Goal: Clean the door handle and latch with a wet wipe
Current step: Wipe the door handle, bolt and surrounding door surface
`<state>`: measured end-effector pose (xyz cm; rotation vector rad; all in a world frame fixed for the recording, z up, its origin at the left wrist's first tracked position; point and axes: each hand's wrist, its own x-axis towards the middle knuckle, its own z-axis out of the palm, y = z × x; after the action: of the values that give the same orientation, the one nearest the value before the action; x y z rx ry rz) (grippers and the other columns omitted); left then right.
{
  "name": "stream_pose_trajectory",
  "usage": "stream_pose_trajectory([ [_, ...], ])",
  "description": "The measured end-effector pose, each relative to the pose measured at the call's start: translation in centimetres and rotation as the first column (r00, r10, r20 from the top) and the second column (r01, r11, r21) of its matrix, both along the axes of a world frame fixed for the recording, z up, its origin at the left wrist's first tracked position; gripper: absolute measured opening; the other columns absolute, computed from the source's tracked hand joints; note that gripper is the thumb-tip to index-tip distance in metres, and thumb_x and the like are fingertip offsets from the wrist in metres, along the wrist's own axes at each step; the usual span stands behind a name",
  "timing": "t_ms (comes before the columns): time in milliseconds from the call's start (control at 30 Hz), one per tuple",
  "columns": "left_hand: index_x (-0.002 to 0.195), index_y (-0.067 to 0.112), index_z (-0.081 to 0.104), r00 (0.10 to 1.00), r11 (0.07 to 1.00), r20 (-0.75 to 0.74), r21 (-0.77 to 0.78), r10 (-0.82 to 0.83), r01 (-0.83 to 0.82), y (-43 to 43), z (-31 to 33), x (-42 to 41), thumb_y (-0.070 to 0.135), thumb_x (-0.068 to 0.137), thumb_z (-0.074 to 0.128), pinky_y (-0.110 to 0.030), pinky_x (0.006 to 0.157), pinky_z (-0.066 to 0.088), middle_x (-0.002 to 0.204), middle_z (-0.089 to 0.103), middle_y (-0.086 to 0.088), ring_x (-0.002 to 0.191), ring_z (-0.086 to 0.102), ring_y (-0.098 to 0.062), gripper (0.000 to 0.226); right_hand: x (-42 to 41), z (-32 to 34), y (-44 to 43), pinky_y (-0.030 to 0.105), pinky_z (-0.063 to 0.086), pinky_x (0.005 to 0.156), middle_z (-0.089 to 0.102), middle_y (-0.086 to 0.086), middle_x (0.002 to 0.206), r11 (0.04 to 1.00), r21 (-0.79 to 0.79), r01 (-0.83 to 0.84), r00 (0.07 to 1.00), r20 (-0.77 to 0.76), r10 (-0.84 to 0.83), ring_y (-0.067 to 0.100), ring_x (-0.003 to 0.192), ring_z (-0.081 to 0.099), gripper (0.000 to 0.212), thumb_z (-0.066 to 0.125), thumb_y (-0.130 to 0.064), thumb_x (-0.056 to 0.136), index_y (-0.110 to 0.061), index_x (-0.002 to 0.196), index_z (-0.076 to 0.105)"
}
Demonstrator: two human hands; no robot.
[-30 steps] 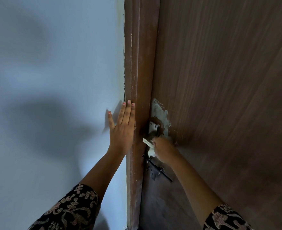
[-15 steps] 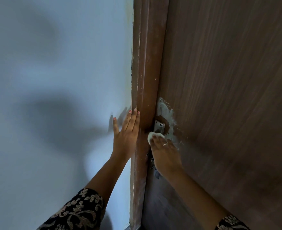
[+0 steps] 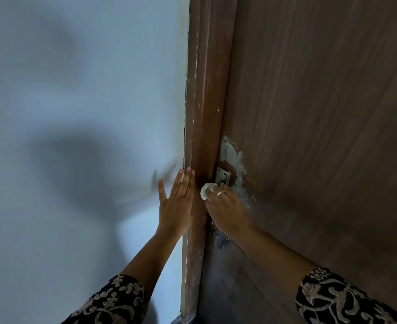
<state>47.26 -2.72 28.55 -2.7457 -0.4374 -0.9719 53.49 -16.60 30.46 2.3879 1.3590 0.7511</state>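
Note:
A silver handle plate is fixed to the brown door near its left edge. My right hand is shut on a balled white wet wipe, pressed just below and left of that plate. The rest of the handle is hidden under this hand. A dark latch shows partly beneath my right wrist. My left hand lies flat with fingers apart, on the wall beside the door frame.
The pale blue wall fills the left half and carries my shadow. Whitish smears mark the door around the handle plate. Patterned sleeves cover both forearms at the bottom.
My right hand has slid up from the latch area to the handle, carrying the wipe. The latch it had left uncovered is now mostly behind my wrist. The left hand stays on the wall.

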Motion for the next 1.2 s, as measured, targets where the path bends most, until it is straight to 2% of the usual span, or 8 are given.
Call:
stream_pose_trajectory([
  [133, 0.143, 0.013, 0.044, 1.0, 0.999, -0.014, -0.037, -0.003, 0.002, -0.3, -0.1, -0.2, 0.021, 0.07, 0.077, -0.061, 0.113, 0.003, 0.152, 0.038, -0.005, 0.143, 0.03, -0.025, 0.081, 1.1, 1.3, 1.9, 0.043, 0.04, 0.104, 0.064, 0.011, 0.114, 0.994, 0.007, 0.111, 0.994, -0.024, -0.11, 0.028, 0.113, 0.056, 0.026, 0.061, -0.02, 0.085, -0.012, 0.11, 0.064],
  [300, 0.144, 0.012, 0.042, 0.999, 0.999, -0.037, -0.033, 0.001, -0.002, -0.2, 0.0, -0.5, 0.024, 0.069, 0.077, -0.058, 0.113, -0.004, 0.153, 0.036, -0.005, 0.144, 0.022, -0.022, 0.084, 1.9, 2.1, 3.2, 0.04, 0.042, 0.091, 0.063, 0.005, 0.107, 0.975, -0.217, 0.042, 0.999, 0.027, -0.037, 0.025, 0.107, 0.053, 0.023, 0.046, -0.015, 0.094, -0.012, 0.109, 0.063],
  [400, 0.141, 0.011, 0.046, 0.999, 1.0, -0.044, -0.011, -0.007, 0.006, 0.2, -0.2, -1.0, 0.022, 0.066, 0.077, -0.062, 0.111, 0.012, 0.151, 0.041, -0.006, 0.142, 0.034, -0.025, 0.081, 2.0, 1.5, 3.5, 0.042, 0.035, 0.102, 0.062, 0.004, 0.113, 0.953, -0.302, 0.027, 0.997, 0.072, -0.006, 0.026, 0.113, 0.051, 0.028, 0.051, -0.019, 0.093, -0.015, 0.12, 0.058],
  [500, 0.142, 0.011, 0.044, 1.0, 1.0, -0.026, -0.007, -0.009, 0.009, 0.7, -0.8, -1.6, 0.017, 0.07, 0.073, -0.062, 0.111, 0.01, 0.151, 0.04, -0.006, 0.141, 0.035, -0.025, 0.078, 2.2, 1.4, 3.4, 0.043, 0.033, 0.105, 0.063, 0.006, 0.114, 0.961, -0.277, -0.015, 0.997, 0.067, 0.035, 0.027, 0.113, 0.052, 0.027, 0.05, -0.017, 0.093, -0.012, 0.119, 0.058],
  [667, 0.144, 0.01, 0.04, 0.996, 1.0, -0.092, -0.001, -0.007, 0.007, 1.6, -2.6, -2.4, 0.018, 0.065, 0.075, -0.062, 0.112, 0.004, 0.153, 0.036, -0.007, 0.143, 0.031, -0.025, 0.086, 1.7, 1.5, 1.4, 0.037, 0.048, 0.093, 0.071, 0.01, 0.098, 0.978, -0.195, -0.079, 0.995, 0.04, 0.089, 0.027, 0.101, 0.062, 0.009, 0.071, -0.011, 0.078, -0.008, 0.086, 0.072],
  [800, 0.144, 0.012, 0.041, 0.991, 1.0, -0.129, -0.01, -0.028, 0.027, 1.4, -3.5, -2.3, 0.014, 0.067, 0.073, -0.059, 0.113, 0.002, 0.154, 0.036, -0.006, 0.144, 0.029, -0.024, 0.084, 0.0, 1.6, -0.1, 0.026, 0.054, 0.069, 0.073, 0.002, 0.077, 0.985, -0.132, -0.114, 0.993, 0.029, 0.118, 0.016, 0.083, 0.067, 0.013, 0.084, -0.02, 0.057, -0.017, 0.061, 0.073],
  [1000, 0.144, 0.012, 0.041, 0.987, 0.997, -0.145, -0.054, -0.063, 0.055, 0.0, -3.3, -1.4, 0.016, 0.063, 0.078, -0.058, 0.113, 0.0, 0.153, 0.036, -0.006, 0.143, 0.03, -0.026, 0.089, 0.1, 0.6, 1.2, 0.027, 0.053, 0.079, 0.071, 0.004, 0.101, 0.993, 0.069, -0.093, 0.996, 0.023, 0.091, 0.017, 0.094, 0.064, 0.025, 0.071, -0.017, 0.076, -0.013, 0.1, 0.071],
  [1200, 0.145, 0.013, 0.037, 0.985, 0.994, -0.162, -0.105, -0.06, 0.043, 0.1, -2.8, -1.5, 0.018, 0.065, 0.077, -0.058, 0.113, 0.0, 0.154, 0.035, -0.005, 0.144, 0.028, -0.025, 0.09, -1.5, 0.2, -2.6, 0.029, 0.053, 0.073, 0.069, -0.001, 0.075, 0.994, 0.073, -0.076, 0.997, 0.039, 0.073, 0.015, 0.076, 0.063, 0.007, 0.074, -0.011, 0.067, -0.016, 0.07, 0.073],
])
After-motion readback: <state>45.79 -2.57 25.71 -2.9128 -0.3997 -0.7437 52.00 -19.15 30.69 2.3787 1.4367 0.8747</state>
